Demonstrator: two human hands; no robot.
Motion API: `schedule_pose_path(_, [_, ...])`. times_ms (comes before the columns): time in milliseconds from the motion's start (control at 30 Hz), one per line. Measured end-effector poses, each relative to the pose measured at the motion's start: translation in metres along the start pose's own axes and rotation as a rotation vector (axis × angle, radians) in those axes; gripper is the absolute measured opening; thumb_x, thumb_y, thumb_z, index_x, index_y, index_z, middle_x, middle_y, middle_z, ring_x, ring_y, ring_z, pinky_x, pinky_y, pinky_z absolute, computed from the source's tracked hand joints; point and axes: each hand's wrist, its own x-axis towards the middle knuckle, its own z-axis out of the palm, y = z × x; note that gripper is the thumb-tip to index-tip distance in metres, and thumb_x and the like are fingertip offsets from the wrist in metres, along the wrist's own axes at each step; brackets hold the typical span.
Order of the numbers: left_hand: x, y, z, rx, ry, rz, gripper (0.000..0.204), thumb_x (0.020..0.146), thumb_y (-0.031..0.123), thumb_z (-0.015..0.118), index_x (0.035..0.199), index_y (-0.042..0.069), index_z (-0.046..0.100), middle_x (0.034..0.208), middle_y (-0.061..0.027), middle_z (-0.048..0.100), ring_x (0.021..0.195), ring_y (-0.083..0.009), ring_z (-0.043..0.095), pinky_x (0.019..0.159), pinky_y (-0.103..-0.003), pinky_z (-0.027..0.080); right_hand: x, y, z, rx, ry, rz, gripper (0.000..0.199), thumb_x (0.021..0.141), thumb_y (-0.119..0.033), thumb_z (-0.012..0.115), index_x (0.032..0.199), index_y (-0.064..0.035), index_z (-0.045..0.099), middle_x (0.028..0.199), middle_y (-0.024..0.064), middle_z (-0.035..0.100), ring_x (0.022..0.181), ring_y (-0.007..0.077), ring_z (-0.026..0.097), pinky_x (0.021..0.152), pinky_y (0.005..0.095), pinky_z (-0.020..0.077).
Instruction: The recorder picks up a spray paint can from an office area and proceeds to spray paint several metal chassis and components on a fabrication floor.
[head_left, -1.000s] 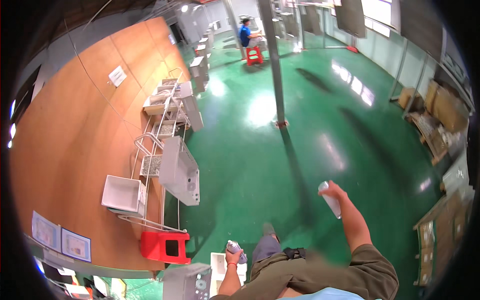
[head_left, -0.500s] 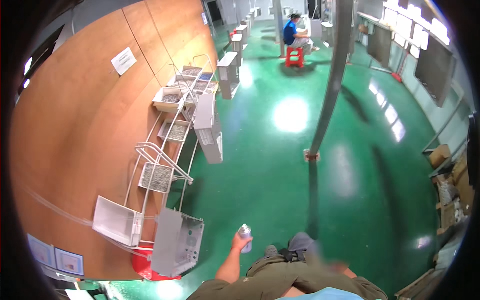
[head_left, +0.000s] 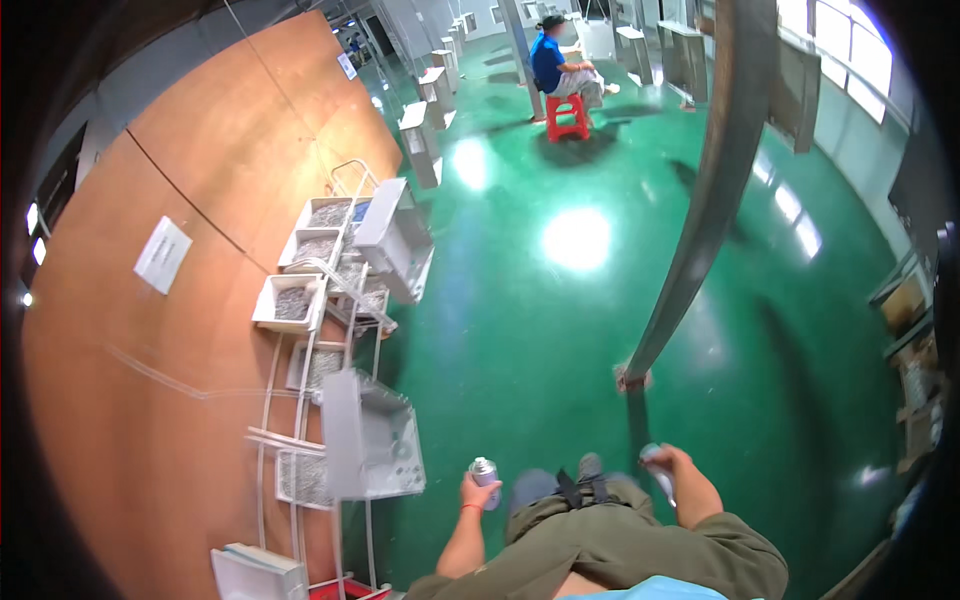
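An aerosol can with a silvery top stands upright in my left hand, which is wrapped round it in front of my left leg. My right hand hangs by my right thigh, its fingers closed on a pale, slim object that is too blurred to name. Both hands are apart from the rack on the left. Nearest to my left hand there is a grey metal box, open-sided with round holes, fixed at the rack.
Along the orange partition runs a white tube rack bearing white bins of small parts. A second grey box stands farther on. A steel post rises ahead right. A person sits on a red stool.
My view has moved forward along the rack, and the post and seated person appear nearer. My right hand has swung out into plain view. The can stays in my left hand.
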Motion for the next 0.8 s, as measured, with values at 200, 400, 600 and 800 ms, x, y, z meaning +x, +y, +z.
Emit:
schedule_pose_path(200, [0.158,0.094,0.034,-0.124,0.072,-0.104,0.078,0.06,0.028,0.097,0.125,0.006,0.059,0.12,-0.0177,0.071,0.106,-0.0325,0.071,0.094,-0.043,0.056,0.095,-0.409,-0.203,-0.211,0.058,-0.528,0.103,0.062,-0.058,0.089,0.134,0.0049,0.05,0.131,0.0261,0.064,0.119,0.0398,0.065,0.097,0.0471,0.0531])
schedule_pose_path(400, [0.364,0.211,0.067,0.027,-0.011,-0.143,0.084,0.058,0.027,0.097,0.127,0.009,0.052,0.123,-0.0179,0.069,0.112,-0.0362,0.068,0.095,-0.046,0.055,0.221,-0.568,-0.292,0.016,0.232,-0.528,0.101,0.062,-0.057,0.09,0.129,0.0083,0.052,0.122,0.0272,0.066,0.107,0.0359,0.068,0.09,0.0486,0.055])
schedule_pose_path(600, [0.553,0.377,0.069,-0.128,-0.022,-0.013,0.088,0.062,0.022,0.095,0.131,0.018,0.04,0.12,-0.013,0.069,0.11,-0.0359,0.068,0.097,-0.048,0.052,0.313,-0.517,-0.319,0.149,-0.033,-0.015,0.086,0.063,-0.047,0.092,0.123,0.0085,0.066,0.115,0.0211,0.071,0.101,0.0298,0.07,0.088,0.0479,0.0557])
schedule_pose_path(800, [0.767,0.536,0.118,-0.343,-0.149,0.075,0.077,0.079,0.032,0.087,0.136,0.012,0.04,0.124,-0.0133,0.062,0.11,-0.0262,0.063,0.096,-0.042,0.052,0.362,-0.415,-0.332,0.117,-0.414,0.523,0.081,0.079,-0.053,0.078,0.143,-0.0078,0.057,0.129,0.0137,0.069,0.117,0.0308,0.065,0.102,0.0515,0.0485])
